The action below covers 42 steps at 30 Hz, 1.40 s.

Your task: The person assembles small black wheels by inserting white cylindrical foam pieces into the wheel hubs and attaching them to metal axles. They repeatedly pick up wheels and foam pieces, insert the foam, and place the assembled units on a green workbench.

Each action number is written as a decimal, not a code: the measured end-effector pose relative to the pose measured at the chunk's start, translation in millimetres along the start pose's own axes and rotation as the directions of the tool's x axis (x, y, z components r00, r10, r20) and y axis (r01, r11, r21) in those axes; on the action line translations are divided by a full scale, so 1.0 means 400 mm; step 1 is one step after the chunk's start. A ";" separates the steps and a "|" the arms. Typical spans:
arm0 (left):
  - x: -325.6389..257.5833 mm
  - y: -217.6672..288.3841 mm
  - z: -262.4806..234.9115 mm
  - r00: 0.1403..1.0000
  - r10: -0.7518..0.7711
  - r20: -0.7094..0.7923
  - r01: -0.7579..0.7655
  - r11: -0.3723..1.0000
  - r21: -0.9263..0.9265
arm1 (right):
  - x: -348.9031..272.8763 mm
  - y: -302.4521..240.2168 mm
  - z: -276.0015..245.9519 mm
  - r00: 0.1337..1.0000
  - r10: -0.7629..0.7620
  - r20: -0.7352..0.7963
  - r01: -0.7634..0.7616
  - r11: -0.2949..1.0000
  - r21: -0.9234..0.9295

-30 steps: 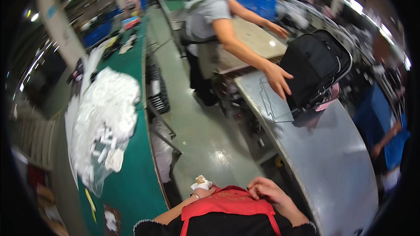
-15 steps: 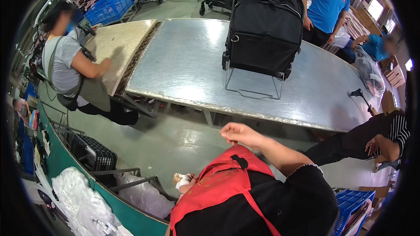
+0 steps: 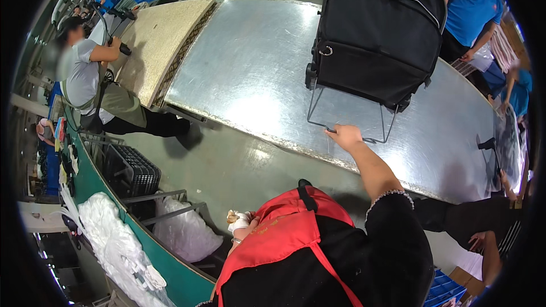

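Note:
A large black fabric trolley bag [image 3: 378,40] with small wheels stands tilted on the metal-topped table [image 3: 239,74]. From its lower end a thin wire frame [image 3: 311,105] reaches toward me. My right hand [image 3: 346,136] is closed around the near bar of that frame, just above the tabletop. Low beside my red apron [image 3: 284,233], my left hand [image 3: 242,230] is partly hidden by the apron. Its fingers are closed at a small white and tan bundle [image 3: 236,220], whose kind I cannot make out.
A person in grey [image 3: 79,74] stands left by a beige board [image 3: 162,37], holding a black handle. A person in blue [image 3: 469,11] is behind the bag. At right, another person's hand holds a black-headed tool [image 3: 490,146]. Black crates [image 3: 133,167] and plastic sheeting [image 3: 182,230] are lower left.
My right hand has reached forward from above the apron and taken hold of the wire frame. The bag appears nearer. The person in grey has raised an arm to a black handle.

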State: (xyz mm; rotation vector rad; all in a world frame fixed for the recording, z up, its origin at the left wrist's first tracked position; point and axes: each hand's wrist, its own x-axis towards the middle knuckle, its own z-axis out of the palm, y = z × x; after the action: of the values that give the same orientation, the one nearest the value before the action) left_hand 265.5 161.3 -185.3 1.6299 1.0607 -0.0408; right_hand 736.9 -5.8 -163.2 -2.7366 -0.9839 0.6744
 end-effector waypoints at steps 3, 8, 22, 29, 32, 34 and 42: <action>0.026 -0.069 0.001 0.996 -0.085 -0.006 0.084 0.991 -0.104 | -0.054 0.094 0.016 0.993 0.077 -0.085 -0.078 0.997 -0.013; 0.088 -0.037 0.025 0.984 -0.160 0.078 0.171 0.971 -0.167 | -0.173 0.248 -0.015 0.977 0.212 -0.006 -0.211 0.970 -0.124; 0.049 0.276 0.038 0.974 0.025 0.225 -0.129 0.878 0.461 | -0.508 0.553 0.091 0.874 0.483 0.049 -0.464 0.861 -0.207; 0.029 0.218 0.006 0.993 0.086 0.077 -0.109 0.912 0.396 | -0.473 0.603 0.015 0.778 0.614 0.134 -0.569 0.778 -0.267; 0.011 0.150 0.009 0.998 0.005 0.059 -0.024 0.942 0.335 | -0.385 0.395 -0.148 0.918 0.396 -0.002 -0.363 0.840 -0.403; 0.025 0.133 -0.013 0.999 -0.039 0.036 0.027 0.953 0.302 | -0.294 0.315 -0.156 0.979 0.178 -0.099 -0.194 0.963 -0.186; -0.085 0.089 -0.143 0.978 -0.068 -0.196 0.102 0.980 0.171 | -0.095 -0.273 -0.009 0.892 -0.363 0.271 0.368 0.929 0.033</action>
State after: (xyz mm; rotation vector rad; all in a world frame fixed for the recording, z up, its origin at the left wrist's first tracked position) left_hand 240.5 187.7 -119.2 1.7761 1.3041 -0.0401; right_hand 650.9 54.2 -114.5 -2.4056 -1.5219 0.9873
